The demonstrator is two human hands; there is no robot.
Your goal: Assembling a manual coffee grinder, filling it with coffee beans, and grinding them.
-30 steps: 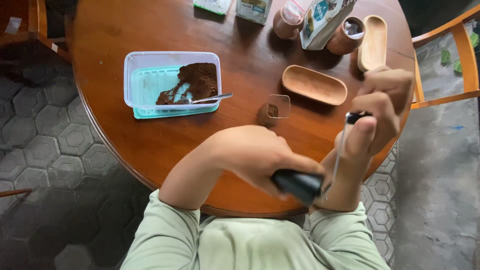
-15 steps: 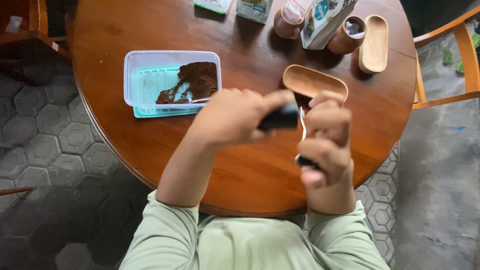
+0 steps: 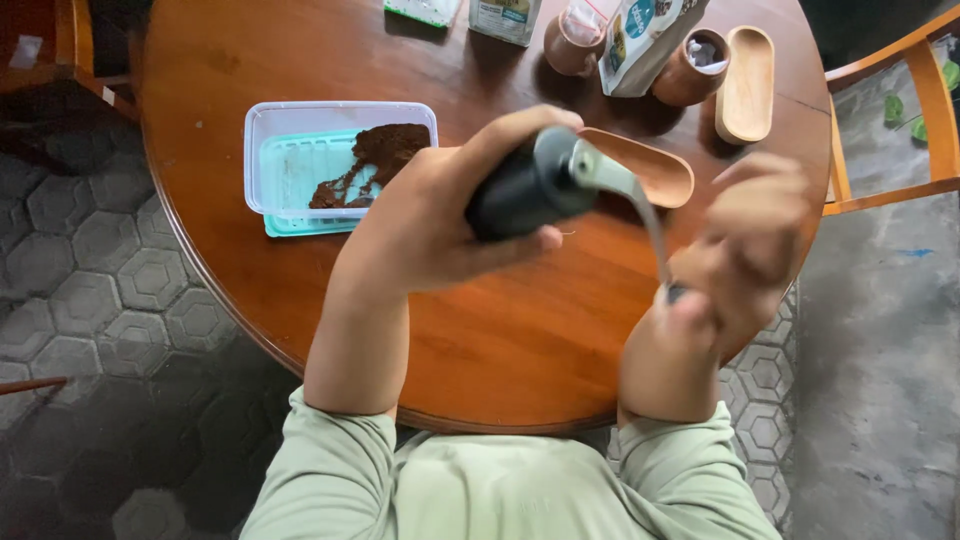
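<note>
Hand grinder held up over the round table

The black grinder (image 3: 520, 190) is gripped tight in the left hand (image 3: 440, 225), tilted sideways above the wooden table (image 3: 500, 340). Its metal crank (image 3: 640, 205) is pinched at the knob by the blurred right hand (image 3: 745, 250). A plastic tub (image 3: 300, 165) of brown grounds is parked left.

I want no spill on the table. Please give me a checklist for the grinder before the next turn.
1. Left hand wraps the grinder: ok.
2. Right hand on the crank knob: ok, though blurred.
3. Grinder upright: not ok, it lies tilted over the table.
4. Grinder lid closed: cannot tell.
5. Wooden tray clear of the crank: cannot tell, it lies just behind.
</note>
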